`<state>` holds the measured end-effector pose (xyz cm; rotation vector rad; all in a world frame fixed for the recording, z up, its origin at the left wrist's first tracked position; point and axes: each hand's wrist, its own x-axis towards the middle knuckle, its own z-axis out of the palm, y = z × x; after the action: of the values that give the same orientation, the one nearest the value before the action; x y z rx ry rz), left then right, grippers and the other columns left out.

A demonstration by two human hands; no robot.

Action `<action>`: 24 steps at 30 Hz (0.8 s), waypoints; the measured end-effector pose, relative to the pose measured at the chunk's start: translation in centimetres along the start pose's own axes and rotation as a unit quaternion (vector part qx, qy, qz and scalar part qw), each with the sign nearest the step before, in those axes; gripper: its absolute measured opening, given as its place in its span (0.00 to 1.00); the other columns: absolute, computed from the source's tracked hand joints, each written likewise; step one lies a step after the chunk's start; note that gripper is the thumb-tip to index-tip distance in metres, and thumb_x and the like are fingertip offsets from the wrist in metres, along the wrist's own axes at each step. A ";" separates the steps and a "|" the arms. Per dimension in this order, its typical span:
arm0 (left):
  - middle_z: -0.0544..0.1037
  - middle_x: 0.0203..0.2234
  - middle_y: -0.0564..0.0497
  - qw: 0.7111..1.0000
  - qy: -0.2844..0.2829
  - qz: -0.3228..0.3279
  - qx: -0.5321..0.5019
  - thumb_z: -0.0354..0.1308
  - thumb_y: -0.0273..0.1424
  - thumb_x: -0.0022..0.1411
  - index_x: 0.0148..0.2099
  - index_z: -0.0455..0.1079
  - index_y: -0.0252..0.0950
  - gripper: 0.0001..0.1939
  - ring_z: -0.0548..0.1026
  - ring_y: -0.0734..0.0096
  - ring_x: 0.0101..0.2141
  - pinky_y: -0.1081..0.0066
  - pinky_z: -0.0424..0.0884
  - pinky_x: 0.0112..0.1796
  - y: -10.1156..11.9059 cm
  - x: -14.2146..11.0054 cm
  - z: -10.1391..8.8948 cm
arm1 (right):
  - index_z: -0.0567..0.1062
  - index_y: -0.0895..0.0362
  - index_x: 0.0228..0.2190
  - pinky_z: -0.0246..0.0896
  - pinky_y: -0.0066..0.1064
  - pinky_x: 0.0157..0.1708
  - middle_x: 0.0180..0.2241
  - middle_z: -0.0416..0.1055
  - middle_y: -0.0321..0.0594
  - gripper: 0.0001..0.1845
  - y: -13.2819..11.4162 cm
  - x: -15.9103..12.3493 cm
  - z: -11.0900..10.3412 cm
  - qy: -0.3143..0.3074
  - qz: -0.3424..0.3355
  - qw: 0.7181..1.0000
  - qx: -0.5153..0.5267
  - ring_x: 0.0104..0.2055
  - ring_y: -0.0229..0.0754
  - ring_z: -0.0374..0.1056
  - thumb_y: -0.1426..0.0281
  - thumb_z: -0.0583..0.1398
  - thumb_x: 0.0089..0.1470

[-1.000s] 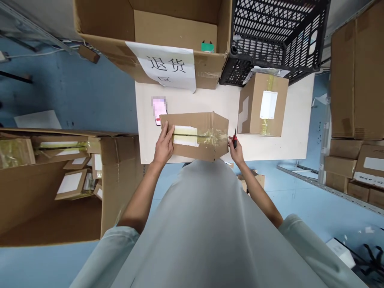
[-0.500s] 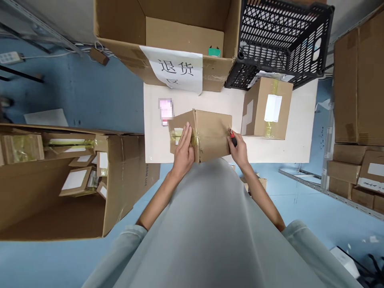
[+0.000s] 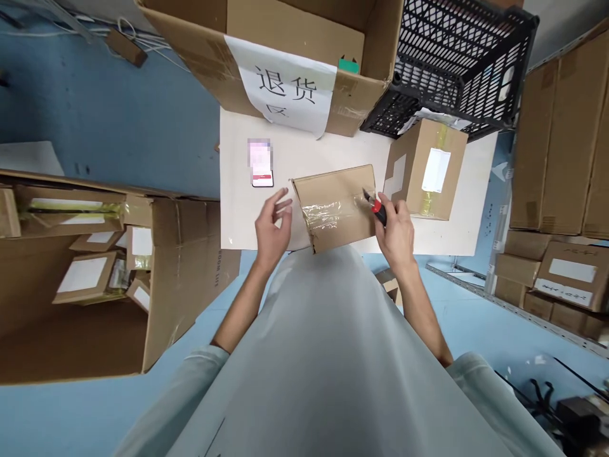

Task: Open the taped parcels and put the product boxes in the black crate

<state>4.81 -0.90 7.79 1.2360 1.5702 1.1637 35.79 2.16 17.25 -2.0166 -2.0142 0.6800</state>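
A brown cardboard box (image 3: 340, 231) lies at the table's front edge, close against my body. Shiny clear tape runs across its upper face. My left hand (image 3: 275, 227) is just left of the box, fingers spread and holding nothing, with a small gap to the cardboard. In my right hand (image 3: 397, 231) is a red and black utility knife (image 3: 379, 209). Its blade points up and left over the box's right end; whether it touches the cardboard I cannot tell.
Farther back on the white table (image 3: 238, 222) lies a phone (image 3: 261, 166). A taped carton (image 3: 450, 168) stands right, before a black crate (image 3: 457, 108). A large labelled carton (image 3: 352, 101) is at the back. Left is a big carton (image 3: 183, 266) of parcels; boxes (image 3: 564, 273) line the right shelf.
The box has turned over, its slit, labelled face no longer showing. My left hand has come off it to the left. The knife in my right hand now angles over its right end.
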 end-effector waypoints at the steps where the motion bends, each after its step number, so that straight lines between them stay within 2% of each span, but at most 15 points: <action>1: 0.77 0.73 0.39 1.000 0.001 0.005 0.002 0.58 0.50 0.83 0.77 0.71 0.45 0.29 0.84 0.52 0.65 0.52 0.83 0.65 0.4 1.1 -0.5 | 0.75 0.52 0.74 0.78 0.51 0.57 0.55 0.80 0.55 0.31 -0.8 -0.4 -0.6 0.001 0.017 1.000 0.001 0.56 0.61 0.79 0.57 0.55 0.78; 3: 0.78 0.72 0.41 0.999 -0.028 0.012 0.010 0.63 0.50 0.80 0.76 0.73 0.45 0.29 0.81 0.51 0.67 0.51 0.83 0.65 1.2 3.5 -1.0 | 0.77 0.52 0.70 0.79 0.48 0.54 0.46 0.84 0.50 0.31 -2.7 -1.1 -1.4 -0.028 0.046 0.998 0.039 0.49 0.59 0.82 0.50 0.54 0.80; 5: 0.80 0.70 0.42 0.997 -0.077 0.012 0.014 0.69 0.49 0.76 0.73 0.77 0.45 0.30 0.80 0.50 0.67 0.51 0.84 0.65 1.8 5.6 -1.0 | 0.76 0.52 0.69 0.80 0.43 0.47 0.37 0.84 0.42 0.32 -4.6 -1.9 -1.5 -0.091 0.067 0.988 0.110 0.38 0.53 0.83 0.45 0.54 0.79; 7: 0.82 0.66 0.43 0.993 -0.119 0.008 0.010 0.73 0.47 0.71 0.69 0.80 0.42 0.29 0.81 0.50 0.65 0.49 0.84 0.64 2.1 7.1 -0.8 | 0.73 0.53 0.71 0.80 0.39 0.40 0.34 0.83 0.37 0.33 -6.4 -2.8 -0.8 -0.153 0.074 0.969 0.177 0.29 0.48 0.81 0.45 0.55 0.80; 8: 0.83 0.64 0.43 0.991 -0.134 0.004 0.007 0.74 0.45 0.70 0.67 0.81 0.41 0.28 0.81 0.49 0.64 0.48 0.85 0.64 2.2 7.6 -0.8 | 0.71 0.53 0.72 0.80 0.38 0.39 0.35 0.84 0.36 0.33 -7.2 -3.2 -0.3 -0.175 0.070 0.962 0.197 0.28 0.47 0.80 0.47 0.55 0.80; 13: 0.85 0.59 0.43 0.986 -0.165 -0.020 -0.013 0.76 0.42 0.67 0.61 0.84 0.38 0.24 0.83 0.48 0.60 0.46 0.85 0.64 2.2 8.4 -1.3 | 0.68 0.47 0.79 0.83 0.40 0.49 0.50 0.89 0.39 0.33 -10.6 -4.1 2.0 -0.204 0.037 0.965 0.158 0.38 0.48 0.86 0.59 0.55 0.80; 20: 0.86 0.58 0.45 0.985 -0.167 -0.016 -0.031 0.74 0.37 0.67 0.59 0.85 0.38 0.20 0.84 0.49 0.59 0.46 0.86 0.63 1.9 8.4 -1.3 | 0.69 0.47 0.79 0.79 0.41 0.55 0.57 0.89 0.42 0.32 -12.7 -4.2 2.4 -0.175 0.016 0.982 0.074 0.54 0.56 0.87 0.64 0.54 0.80; 24: 0.86 0.57 0.45 0.986 -0.161 -0.012 -0.032 0.73 0.36 0.68 0.60 0.85 0.39 0.20 0.85 0.51 0.58 0.48 0.87 0.61 1.7 8.1 -1.0 | 0.66 0.49 0.81 0.78 0.42 0.54 0.57 0.88 0.45 0.33 -14.4 -4.6 2.2 -0.192 0.039 0.981 0.002 0.54 0.58 0.86 0.66 0.52 0.81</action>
<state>2.66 7.06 9.24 1.2862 1.2941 0.9361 22.20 -2.09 22.79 -2.1002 -2.1313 1.1668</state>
